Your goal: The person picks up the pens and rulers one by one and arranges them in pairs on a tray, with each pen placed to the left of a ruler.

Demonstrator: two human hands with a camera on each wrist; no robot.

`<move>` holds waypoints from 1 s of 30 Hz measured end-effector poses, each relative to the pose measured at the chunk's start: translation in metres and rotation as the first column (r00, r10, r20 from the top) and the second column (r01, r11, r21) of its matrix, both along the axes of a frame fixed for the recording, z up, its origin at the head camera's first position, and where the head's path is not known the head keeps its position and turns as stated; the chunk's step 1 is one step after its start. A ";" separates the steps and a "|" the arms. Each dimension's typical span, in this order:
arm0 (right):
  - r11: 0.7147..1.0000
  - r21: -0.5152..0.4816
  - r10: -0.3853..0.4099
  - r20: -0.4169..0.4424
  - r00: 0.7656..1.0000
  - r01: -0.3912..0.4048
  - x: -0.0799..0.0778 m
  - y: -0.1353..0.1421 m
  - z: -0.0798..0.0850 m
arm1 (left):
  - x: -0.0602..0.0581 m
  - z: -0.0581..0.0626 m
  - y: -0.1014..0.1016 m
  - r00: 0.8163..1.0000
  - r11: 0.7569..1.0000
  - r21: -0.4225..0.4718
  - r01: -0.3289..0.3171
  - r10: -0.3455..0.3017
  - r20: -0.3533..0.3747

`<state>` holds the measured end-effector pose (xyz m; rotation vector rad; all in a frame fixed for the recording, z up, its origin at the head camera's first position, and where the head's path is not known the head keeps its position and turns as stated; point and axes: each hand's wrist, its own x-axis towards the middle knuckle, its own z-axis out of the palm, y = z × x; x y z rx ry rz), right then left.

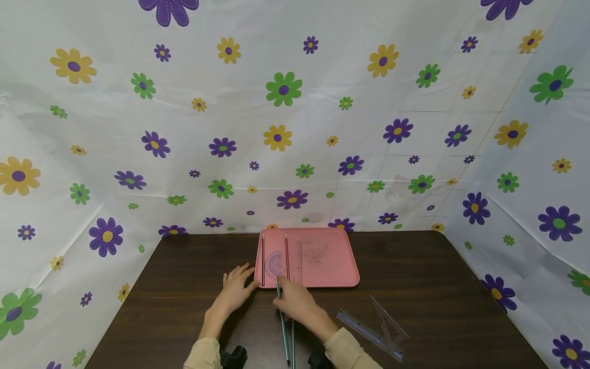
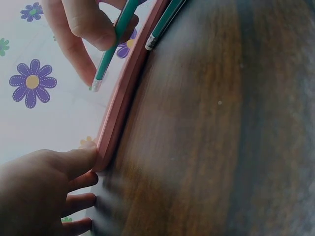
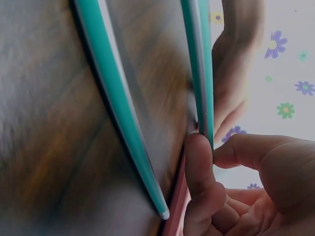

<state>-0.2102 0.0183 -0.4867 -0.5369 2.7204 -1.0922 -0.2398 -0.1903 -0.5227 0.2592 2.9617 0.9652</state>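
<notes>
In the head view my right hand (image 1: 298,303) pinches a green pencil (image 1: 283,333) between thumb and index finger at the front edge of a pink tray (image 1: 338,274). The pencil's white eraser end shows over the tray in the left wrist view. A second green pencil (image 3: 123,108) lies on the table just beside it, its eraser end near the tray. My left hand (image 1: 236,289) rests at the tray's front left corner, thumb on the rim, fingers spread. On the tray lie a dark pencil (image 1: 263,256), a protractor (image 1: 275,262), a reddish pencil (image 1: 287,251) and a clear ruler (image 1: 299,259).
Right of my right hand, another ruler (image 1: 366,330) and a clear set square (image 1: 383,318) lie on the dark wooden table (image 1: 184,277). Faint markings of a clear piece show on the tray's right half. Flowered sheeting (image 1: 322,113) hangs behind the table.
</notes>
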 end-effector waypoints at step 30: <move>0.986 -0.006 -0.169 -0.081 0.982 0.169 -0.062 0.044 -0.005 | -0.001 -0.003 0.000 1.000 1.000 0.000 -0.004 0.004 -0.002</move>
